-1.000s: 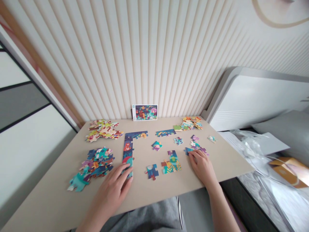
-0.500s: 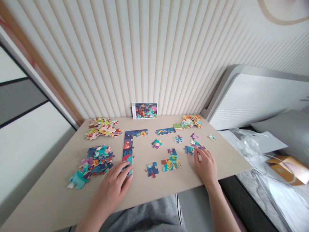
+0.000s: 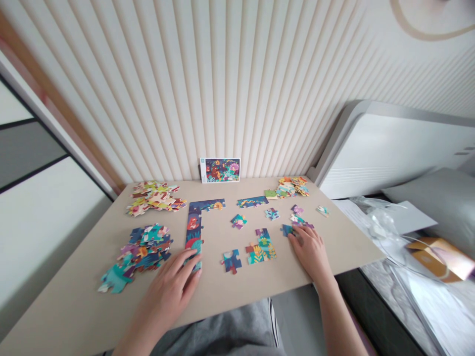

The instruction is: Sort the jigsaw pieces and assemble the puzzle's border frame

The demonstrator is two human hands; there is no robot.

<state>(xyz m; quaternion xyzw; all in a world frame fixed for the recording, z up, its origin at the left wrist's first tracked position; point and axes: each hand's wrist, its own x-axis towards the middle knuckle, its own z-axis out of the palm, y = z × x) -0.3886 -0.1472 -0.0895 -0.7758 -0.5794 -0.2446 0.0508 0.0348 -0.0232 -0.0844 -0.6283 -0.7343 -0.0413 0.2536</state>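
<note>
My left hand (image 3: 174,278) lies with fingers stretched over the lower end of an L-shaped strip of joined puzzle pieces (image 3: 193,223), hiding part of it. My right hand (image 3: 309,247) has its thumb and bent fingers on a dark blue puzzle piece (image 3: 286,229), partly covering it; more pieces (image 3: 297,218) lie just beyond. Between the hands are a joined block with yellow plants (image 3: 261,249) and a blue-and-red piece (image 3: 232,261). Farther back lie a joined blue strip (image 3: 253,201), a teal piece (image 3: 238,221) and a light-blue patterned piece (image 3: 272,213).
A picture card (image 3: 221,170) leans on the ribbed wall. Piles of pieces lie at the left front (image 3: 144,249), left back (image 3: 156,199) and right back (image 3: 291,187). A small piece (image 3: 322,211) lies near the right edge. Beyond the table, a bed holds an orange box (image 3: 426,257).
My right hand has shifted slightly left, its fingers now over more of the dark blue piece. My left hand stays on the strip. The whole view has shifted a little.
</note>
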